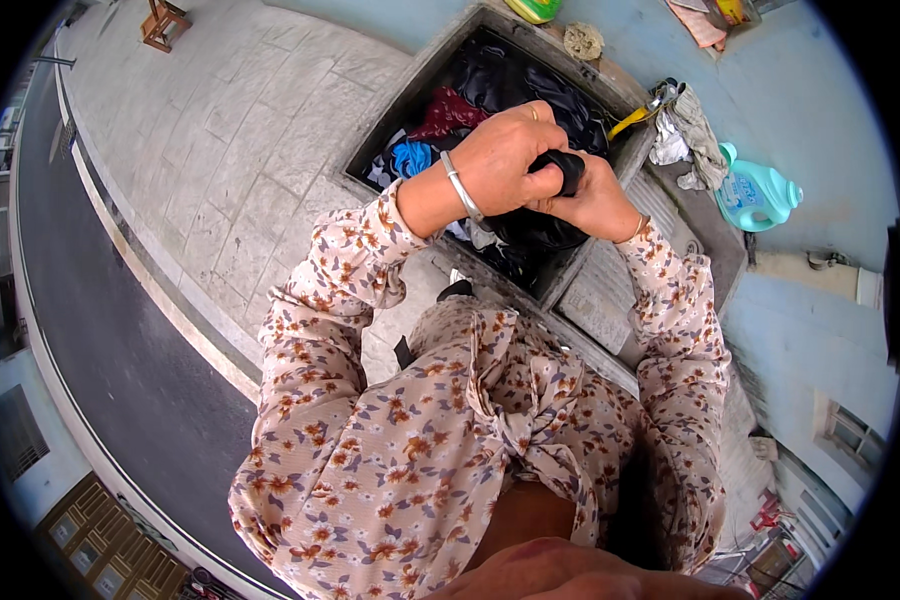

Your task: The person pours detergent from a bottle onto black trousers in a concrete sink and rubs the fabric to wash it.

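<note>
Both my hands grip a twisted black garment (568,170) above a stone wash basin (425,75). My left hand (505,155) closes over its upper end, with a silver bangle on the wrist. Beside it, my right hand (595,200) clasps the same garment from the right side. The wet cloth hangs down dark (530,235) below my fists into the basin. Inside the basin lie more clothes, among them a dark red piece (448,112) and a blue piece (410,157). Floral sleeves cover both my forearms.
A teal detergent bottle (755,192) stands to the right of the basin, beside a heap of grey cloth (685,135) and a yellow-handled tool (635,118). A ribbed washboard slab (610,290) adjoins the basin. Paved ground and a dark road (100,340) lie left, with a wooden stool (162,22) far off.
</note>
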Motion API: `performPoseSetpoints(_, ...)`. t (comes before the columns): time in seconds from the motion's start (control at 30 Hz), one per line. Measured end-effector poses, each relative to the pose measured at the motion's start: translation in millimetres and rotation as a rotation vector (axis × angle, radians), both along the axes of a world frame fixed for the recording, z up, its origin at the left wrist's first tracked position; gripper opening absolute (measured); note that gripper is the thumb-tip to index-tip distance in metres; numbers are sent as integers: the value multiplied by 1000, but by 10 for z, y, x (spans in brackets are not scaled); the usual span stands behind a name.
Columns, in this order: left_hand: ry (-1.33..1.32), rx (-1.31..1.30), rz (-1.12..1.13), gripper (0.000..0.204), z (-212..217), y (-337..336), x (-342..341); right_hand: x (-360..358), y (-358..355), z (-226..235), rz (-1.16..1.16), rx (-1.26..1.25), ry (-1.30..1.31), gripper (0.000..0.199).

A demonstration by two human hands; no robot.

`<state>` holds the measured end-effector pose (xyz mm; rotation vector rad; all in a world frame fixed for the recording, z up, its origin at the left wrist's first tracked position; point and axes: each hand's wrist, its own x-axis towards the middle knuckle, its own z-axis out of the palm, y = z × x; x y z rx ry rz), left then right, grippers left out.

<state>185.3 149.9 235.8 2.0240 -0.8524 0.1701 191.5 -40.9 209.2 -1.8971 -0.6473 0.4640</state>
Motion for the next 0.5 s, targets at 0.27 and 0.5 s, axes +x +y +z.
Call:
performPoseSetpoints(0.27, 1046, -956, 367, 39, -1081, 357, -472, -138, -705, 588, -494, 271, -79, 27)
performPoseSetpoints(0.5, 1894, -1364, 46, 101, -1562, -418, -691, -596, -1793, 2011, -688, 854, -273, 41)
